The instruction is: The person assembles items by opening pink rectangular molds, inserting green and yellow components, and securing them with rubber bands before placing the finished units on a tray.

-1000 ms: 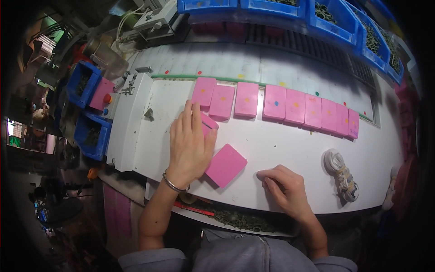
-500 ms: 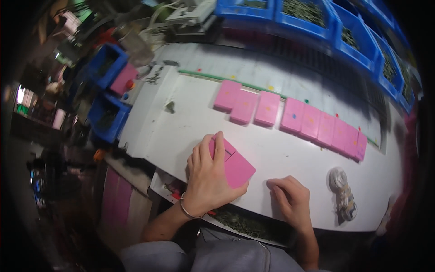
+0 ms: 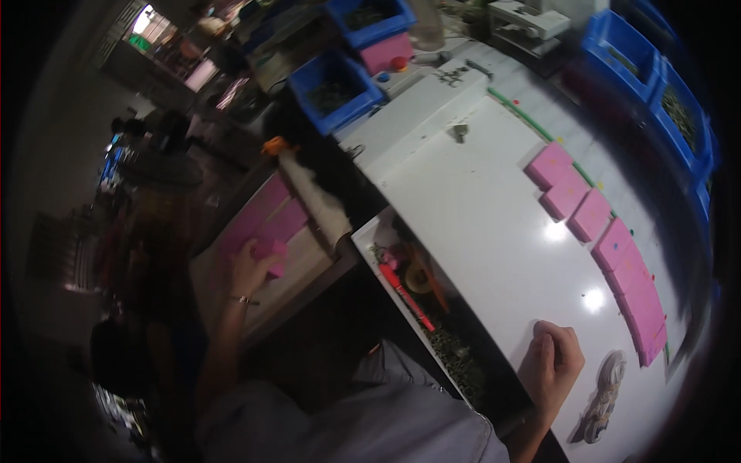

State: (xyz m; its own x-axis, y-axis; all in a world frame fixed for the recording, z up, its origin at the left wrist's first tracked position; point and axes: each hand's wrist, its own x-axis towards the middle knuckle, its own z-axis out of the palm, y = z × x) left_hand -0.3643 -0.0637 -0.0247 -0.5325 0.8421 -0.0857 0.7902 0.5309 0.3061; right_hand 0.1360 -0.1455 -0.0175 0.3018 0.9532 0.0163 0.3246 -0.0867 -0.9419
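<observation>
At left, the left hand [image 3: 248, 270] clamps fingers on a pink block [image 3: 275, 266], likely light, stiff, best side-gripped; lower right, the right hand [image 3: 557, 361] has fingers curled together.

I count two blue bins [image 3: 349, 116] upper left, at least three upper right, one red pen [image 3: 405, 297], one white cord bundle [image 3: 606, 400]. Pink blocks [image 3: 591, 215] along my table [image 3: 486, 224] — three, then a tight run too blurred to number.
</observation>
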